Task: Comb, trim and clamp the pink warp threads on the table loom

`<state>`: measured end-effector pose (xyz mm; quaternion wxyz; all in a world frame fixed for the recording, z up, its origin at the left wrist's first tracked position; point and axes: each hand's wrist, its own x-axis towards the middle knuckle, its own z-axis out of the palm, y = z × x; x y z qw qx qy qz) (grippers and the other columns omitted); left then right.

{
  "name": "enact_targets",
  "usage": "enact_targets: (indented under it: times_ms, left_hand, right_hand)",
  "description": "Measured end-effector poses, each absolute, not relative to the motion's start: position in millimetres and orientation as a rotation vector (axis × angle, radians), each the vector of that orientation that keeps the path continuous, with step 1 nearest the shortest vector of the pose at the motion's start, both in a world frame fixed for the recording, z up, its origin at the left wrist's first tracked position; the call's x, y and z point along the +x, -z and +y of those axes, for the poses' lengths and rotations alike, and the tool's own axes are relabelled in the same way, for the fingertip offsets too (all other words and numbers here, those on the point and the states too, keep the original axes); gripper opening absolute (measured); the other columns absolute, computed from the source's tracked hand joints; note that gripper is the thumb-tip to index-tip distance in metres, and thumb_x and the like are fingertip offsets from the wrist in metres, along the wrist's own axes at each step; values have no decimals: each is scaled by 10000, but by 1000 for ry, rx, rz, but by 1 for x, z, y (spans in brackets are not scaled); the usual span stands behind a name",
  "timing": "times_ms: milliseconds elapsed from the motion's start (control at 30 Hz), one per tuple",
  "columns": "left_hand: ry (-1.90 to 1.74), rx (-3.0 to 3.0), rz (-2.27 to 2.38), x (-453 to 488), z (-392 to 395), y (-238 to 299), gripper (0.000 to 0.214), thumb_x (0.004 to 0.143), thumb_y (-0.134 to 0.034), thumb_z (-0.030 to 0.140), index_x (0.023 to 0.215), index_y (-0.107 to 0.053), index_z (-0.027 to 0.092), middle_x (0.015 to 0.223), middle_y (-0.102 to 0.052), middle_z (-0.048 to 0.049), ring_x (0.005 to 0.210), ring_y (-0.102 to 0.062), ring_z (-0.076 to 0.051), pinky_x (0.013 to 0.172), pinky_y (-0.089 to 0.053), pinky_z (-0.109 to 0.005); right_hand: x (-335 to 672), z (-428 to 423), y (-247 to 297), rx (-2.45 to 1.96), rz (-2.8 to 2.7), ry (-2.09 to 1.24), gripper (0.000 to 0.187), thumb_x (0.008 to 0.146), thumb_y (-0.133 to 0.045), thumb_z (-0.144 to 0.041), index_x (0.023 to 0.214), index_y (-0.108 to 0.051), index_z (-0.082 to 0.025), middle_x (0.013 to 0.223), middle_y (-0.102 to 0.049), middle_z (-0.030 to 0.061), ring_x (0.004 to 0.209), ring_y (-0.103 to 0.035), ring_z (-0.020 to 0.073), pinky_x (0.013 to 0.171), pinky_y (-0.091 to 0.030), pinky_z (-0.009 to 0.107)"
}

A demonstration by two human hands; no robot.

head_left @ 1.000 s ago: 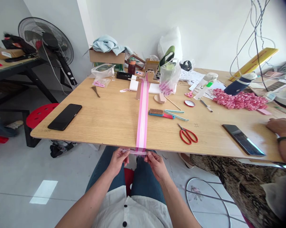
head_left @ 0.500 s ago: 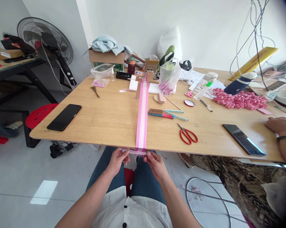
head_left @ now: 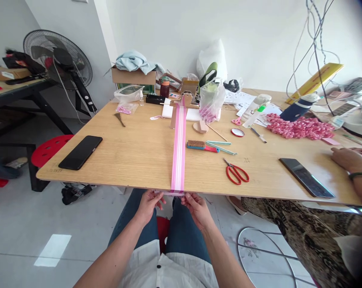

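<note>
Together, 2 hands [head_left: 147,206] pinch a slim bar [head_left: 167,193]

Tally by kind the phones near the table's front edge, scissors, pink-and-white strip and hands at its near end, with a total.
Phones: 2, left phone and right phone
Scissors: 2, red pair and pink pair
Pink-and-white strip: 1
Hands: 2, left hand and right hand
Total: 7

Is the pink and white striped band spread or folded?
Spread; the striped band runs straight over the brown wooden table, pink and white side by side.
</note>
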<state>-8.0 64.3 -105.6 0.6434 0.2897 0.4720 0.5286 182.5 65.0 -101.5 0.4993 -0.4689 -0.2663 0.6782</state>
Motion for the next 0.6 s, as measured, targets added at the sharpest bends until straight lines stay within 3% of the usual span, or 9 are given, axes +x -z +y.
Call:
enact_targets:
  times_ms: [300,500,600]
  left_hand:
    - [-1230,699,1070,-8,65,109,401,622,-819,433,824,-646,133,669,-626,1,534,-589,-128,383,-438,-214]
    - [-1228,702,1061,-12,68,113,397,605,-831,430,815,-657,141,635,-599,12,538,-589,-135,383,-442,-218]
    - [-1221,702,1069,-14,67,114,387,625,-823,419,845,-669,141,646,-615,2,549,-588,-136,392,-446,-221]
  right_hand:
    - [187,61,107,-1097,-658,-1637,404,650,-826,-478,832,-708,-137,758,-684,51,677,-602,136,712,-475,271]
    - [211,54,112,-1348,-881,-1572,628,655,-745,-627,1038,-695,-131,951,-721,118,846,-667,220,831,-491,353]
    - [235,43,93,-1541,-1267,-1536,642,675,-690,-670,1028,-700,-134,927,-725,126,839,-667,252,794,-502,379]
